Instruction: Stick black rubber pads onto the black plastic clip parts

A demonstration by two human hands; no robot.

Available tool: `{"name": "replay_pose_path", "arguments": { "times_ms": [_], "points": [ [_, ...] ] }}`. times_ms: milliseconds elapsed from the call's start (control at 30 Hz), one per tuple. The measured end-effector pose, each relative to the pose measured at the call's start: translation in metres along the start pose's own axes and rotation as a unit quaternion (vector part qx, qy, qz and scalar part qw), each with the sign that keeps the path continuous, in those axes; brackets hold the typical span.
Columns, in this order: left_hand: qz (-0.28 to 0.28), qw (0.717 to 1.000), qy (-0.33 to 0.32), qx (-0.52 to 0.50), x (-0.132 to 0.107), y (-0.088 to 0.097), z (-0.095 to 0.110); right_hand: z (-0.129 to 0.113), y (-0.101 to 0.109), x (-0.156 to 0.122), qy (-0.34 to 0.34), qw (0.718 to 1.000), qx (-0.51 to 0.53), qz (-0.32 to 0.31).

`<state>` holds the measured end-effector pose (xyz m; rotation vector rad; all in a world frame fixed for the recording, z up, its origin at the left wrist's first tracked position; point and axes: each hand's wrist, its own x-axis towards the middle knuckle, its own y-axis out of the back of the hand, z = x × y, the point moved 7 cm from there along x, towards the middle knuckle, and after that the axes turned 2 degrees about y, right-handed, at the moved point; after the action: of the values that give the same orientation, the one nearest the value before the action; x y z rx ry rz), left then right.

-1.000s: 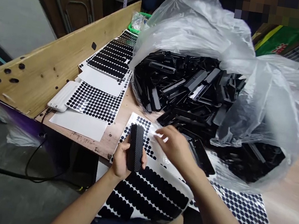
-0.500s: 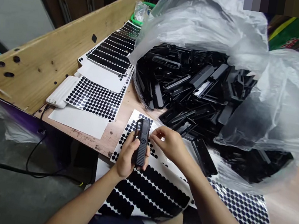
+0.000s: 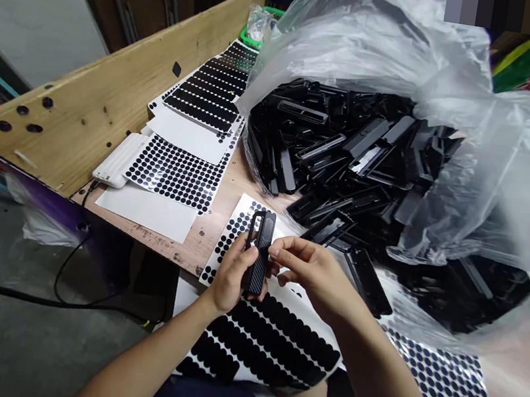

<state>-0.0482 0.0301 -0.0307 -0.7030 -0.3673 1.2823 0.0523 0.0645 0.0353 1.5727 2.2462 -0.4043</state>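
Observation:
My left hand [image 3: 232, 276] is closed around a slim black plastic case [image 3: 260, 261] with a carbon-fibre-like texture and an oblong frame along its left side. The case stands nearly upright in my grip, thumb on its front. At its right edge, my right hand [image 3: 307, 264] has thumb and forefinger pinched together by the surface; anything between those fingertips is too small to make out. Beneath both hands lie a sheet of small black round stickers [image 3: 226, 239] and, over my lap, a sheet of larger black round stickers [image 3: 268, 341].
A big clear plastic bag [image 3: 367, 48] spills many black plastic parts [image 3: 342, 150] across the table. More sticker sheets [image 3: 174, 172] lie at the left beside a white power bank [image 3: 118, 160] with a cable. A wooden board [image 3: 129, 72] edges the table; a green basket [image 3: 252, 41] stands behind.
My right hand has moved in against the front and right edge of the case, its fingers more extended. My left hand keeps its hold. The view has shifted slightly.

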Motion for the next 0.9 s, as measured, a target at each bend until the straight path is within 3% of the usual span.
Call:
{"name": "replay_pose_path", "arguments": {
  "times_ms": [900],
  "points": [
    [0.010, 1.000, -0.005, -0.014, 0.000, 0.003, -0.002, -0.015, 0.000, -0.004, 0.077, 0.990, -0.108, 0.034]
  ]
}}
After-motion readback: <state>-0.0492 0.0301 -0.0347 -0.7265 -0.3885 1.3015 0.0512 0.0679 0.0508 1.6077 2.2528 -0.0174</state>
